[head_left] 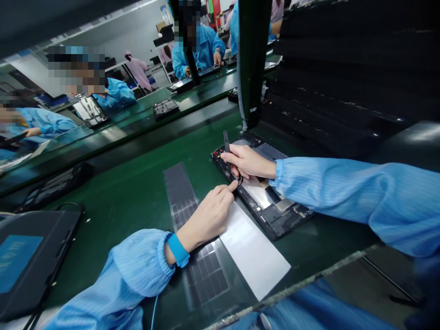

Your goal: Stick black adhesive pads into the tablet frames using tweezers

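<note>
An opened tablet lies back-off on the green bench, its boards and silver plate exposed. My right hand is closed round a thin black stick tool whose tip meets the tablet's near edge. My left hand is curled, its index finger pressing down on that same edge right beside the tool tip. A blue strap circles my left wrist. Both arms wear blue sleeves.
A white sheet and a dark gridded strip lie under my left arm. A black tray sits at the left edge. Black trays are stacked behind the tablet. Other workers in blue sit across the conveyor.
</note>
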Action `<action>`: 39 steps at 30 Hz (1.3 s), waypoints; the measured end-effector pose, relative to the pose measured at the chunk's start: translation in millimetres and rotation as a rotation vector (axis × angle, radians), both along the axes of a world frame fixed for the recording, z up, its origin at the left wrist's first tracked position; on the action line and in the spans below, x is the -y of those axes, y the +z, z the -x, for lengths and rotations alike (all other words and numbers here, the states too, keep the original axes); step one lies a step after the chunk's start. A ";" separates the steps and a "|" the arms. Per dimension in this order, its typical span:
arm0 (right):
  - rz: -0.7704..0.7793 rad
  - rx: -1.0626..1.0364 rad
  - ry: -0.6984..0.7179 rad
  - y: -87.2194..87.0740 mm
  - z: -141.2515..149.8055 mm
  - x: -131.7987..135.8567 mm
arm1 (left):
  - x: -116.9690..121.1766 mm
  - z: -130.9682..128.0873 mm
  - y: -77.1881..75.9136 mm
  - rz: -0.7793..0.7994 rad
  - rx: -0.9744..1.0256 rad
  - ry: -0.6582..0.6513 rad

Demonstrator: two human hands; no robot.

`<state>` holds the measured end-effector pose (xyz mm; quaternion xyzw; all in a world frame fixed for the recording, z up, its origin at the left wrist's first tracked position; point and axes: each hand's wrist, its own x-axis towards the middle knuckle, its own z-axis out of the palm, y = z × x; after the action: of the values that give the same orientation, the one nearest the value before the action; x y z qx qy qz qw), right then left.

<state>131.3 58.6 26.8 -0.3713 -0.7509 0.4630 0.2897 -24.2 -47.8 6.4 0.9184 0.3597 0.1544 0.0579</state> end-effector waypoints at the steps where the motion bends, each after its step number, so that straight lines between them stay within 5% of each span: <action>1: 0.005 0.000 0.001 0.2 0.0 -0.1 | 1.9 -0.3 1.3 -0.002 -0.019 -0.020; 8: 0.023 -0.010 0.013 2.1 0.2 -2.2 | 7.1 4.8 -0.7 0.046 0.127 0.066; 12: 0.037 -0.023 0.008 0.2 3.1 -3.9 | 14.5 -4.1 -2.3 0.201 0.216 0.069; 17: -0.023 0.114 -0.029 16.7 -3.8 -1.0 | 29.4 -12.0 22.6 0.415 0.267 0.109; 19: -0.200 0.297 -0.112 28.6 -16.8 0.8 | 20.8 -6.3 35.3 0.450 0.262 0.174; 22: -0.410 0.663 -0.320 39.0 -42.4 -0.3 | -13.1 5.3 46.4 0.450 0.276 0.440; 26: -0.278 0.889 -0.449 30.3 -64.6 -12.4 | -60.2 6.7 42.2 0.650 0.142 0.563; 33: -0.247 0.765 -0.390 19.5 -74.1 -28.8 | -53.2 -18.7 26.5 0.795 0.261 0.497; 37: -0.234 0.614 -0.480 23.0 -69.5 -26.2 | -39.4 -26.4 44.8 0.706 0.805 0.444; 39: -0.122 0.328 -0.533 22.9 -62.1 -21.2 | -41.3 -22.7 58.2 0.571 1.043 0.453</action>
<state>193.4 79.8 49.7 -0.6065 -0.6903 0.2589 0.2976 -1.5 -6.5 64.6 0.5722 0.4964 0.4878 0.4339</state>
